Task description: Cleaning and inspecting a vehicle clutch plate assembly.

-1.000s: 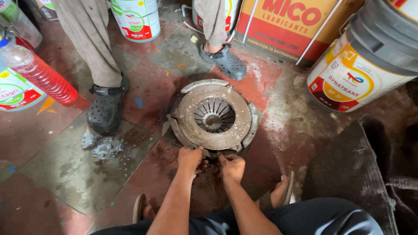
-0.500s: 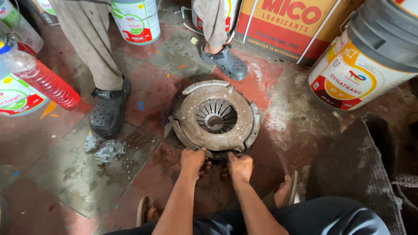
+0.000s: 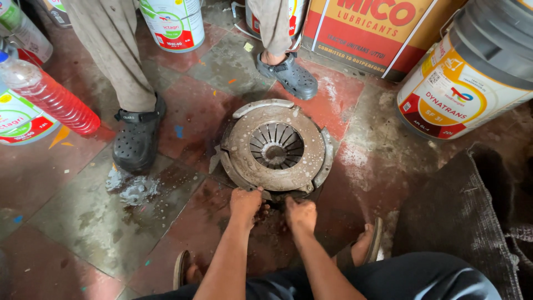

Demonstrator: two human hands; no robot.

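Tiled floor (image 3: 72,239), red and grey, oily and stained, takes up most of the view. Big drum (image 3: 472,72) upper right, yellow-and-red carton (image 3: 366,33) top centre, white pail (image 3: 172,22) top left, bottle of red liquid (image 3: 53,97) at left edge. Dark woven mat (image 3: 461,216) at right. Another person stands beyond the work: grey trousers, one dark clog (image 3: 136,139) left, the other clog (image 3: 291,75) top centre. Clutch pressure plate (image 3: 275,147) lies flat on the floor mid-frame, round so no long axis, spring fingers radiating about the hub, face up. It sits straight ahead of the seated person, just past both hands. Left hand (image 3: 245,203) is at the near rim, knuckles up, fingers curled down against the edge; touching it, looks like. Right hand (image 3: 301,214) is just beside it, slightly nearer the body, fingers curled into the dark gap under the near rim; can't tell whether it pinches anything there. Left is marginally closer to the plate. Both forearms run parallel up from the lap, sandalled feet either side.
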